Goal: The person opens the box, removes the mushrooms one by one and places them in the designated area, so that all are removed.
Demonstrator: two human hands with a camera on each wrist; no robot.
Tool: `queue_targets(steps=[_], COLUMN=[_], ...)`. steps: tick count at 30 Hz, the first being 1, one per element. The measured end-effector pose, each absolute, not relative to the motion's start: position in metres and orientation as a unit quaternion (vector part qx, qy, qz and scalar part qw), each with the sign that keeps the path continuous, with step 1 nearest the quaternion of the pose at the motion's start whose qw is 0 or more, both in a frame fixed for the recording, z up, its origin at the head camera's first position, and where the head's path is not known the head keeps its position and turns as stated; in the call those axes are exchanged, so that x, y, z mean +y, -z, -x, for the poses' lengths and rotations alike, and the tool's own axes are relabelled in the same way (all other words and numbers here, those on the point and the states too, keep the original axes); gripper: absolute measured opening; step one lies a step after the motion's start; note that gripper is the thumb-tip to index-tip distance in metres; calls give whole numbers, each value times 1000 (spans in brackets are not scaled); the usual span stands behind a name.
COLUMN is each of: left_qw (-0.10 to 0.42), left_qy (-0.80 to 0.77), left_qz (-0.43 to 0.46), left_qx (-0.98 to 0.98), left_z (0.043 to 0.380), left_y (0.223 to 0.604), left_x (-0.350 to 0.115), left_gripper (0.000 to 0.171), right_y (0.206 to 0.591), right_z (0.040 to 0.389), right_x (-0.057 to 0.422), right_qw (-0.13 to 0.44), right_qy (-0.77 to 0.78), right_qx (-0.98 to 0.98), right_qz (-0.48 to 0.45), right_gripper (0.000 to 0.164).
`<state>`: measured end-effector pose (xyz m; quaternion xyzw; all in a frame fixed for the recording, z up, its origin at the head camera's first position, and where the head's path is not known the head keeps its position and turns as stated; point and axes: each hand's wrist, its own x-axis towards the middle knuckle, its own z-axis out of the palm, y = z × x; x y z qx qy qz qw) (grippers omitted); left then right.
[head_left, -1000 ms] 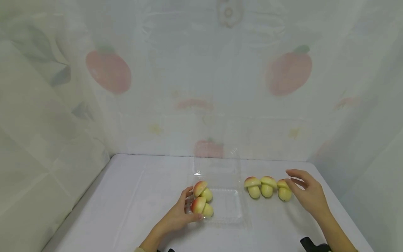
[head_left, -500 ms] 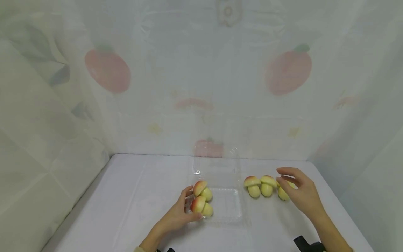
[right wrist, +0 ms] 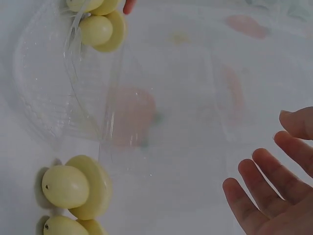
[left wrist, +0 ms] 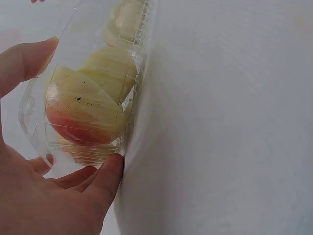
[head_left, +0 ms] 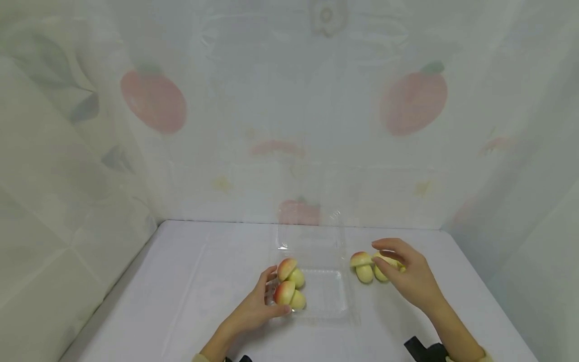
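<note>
My left hand (head_left: 251, 314) grips the left side of a clear plastic clamshell box (head_left: 327, 296), thumb at the near rim and fingers along the outer wall. Inside the box, along its left side, lie two toy mushrooms, a nearer one (head_left: 285, 293) and a farther one (head_left: 287, 270), with red-and-yellow caps and pale stems. Three more such mushrooms stand in a row on the table right of the box. My right hand (head_left: 413, 281) hovers over them, holding nothing. It partly covers the middle mushroom (head_left: 382, 274) and most of the rightmost one; the left one (head_left: 362, 261) shows fully.
The box's hinged lid (head_left: 309, 236) stands raised behind its base. A white-covered table (head_left: 203, 281) extends all around. Pale sheets printed with fruit (head_left: 156, 103) hang at the back and both sides.
My right hand has moved left along the row, from the rightmost mushroom to above the middle one. The left hand, the box and the mushrooms have stayed in place.
</note>
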<state>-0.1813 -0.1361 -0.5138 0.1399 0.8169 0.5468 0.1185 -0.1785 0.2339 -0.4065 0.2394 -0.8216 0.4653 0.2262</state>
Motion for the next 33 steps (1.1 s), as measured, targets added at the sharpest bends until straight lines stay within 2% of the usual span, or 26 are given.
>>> queue_targets(steps=[8,33], left_qw=[116,121], left_qy=[-550,-547], left_qz=[-137,-139], left_qx=[816,817], left_z=[182,182], left_y=[514,516], left_x=[-135,-134], left_gripper=[105,106], right_y=[407,424], right_z=[178,185], right_x=[212,161], right_qw=[206,126], right_qy=[-481,-491], right_qx=[-806,-793], right_qz=[-278,-338], right_gripper=[35,26])
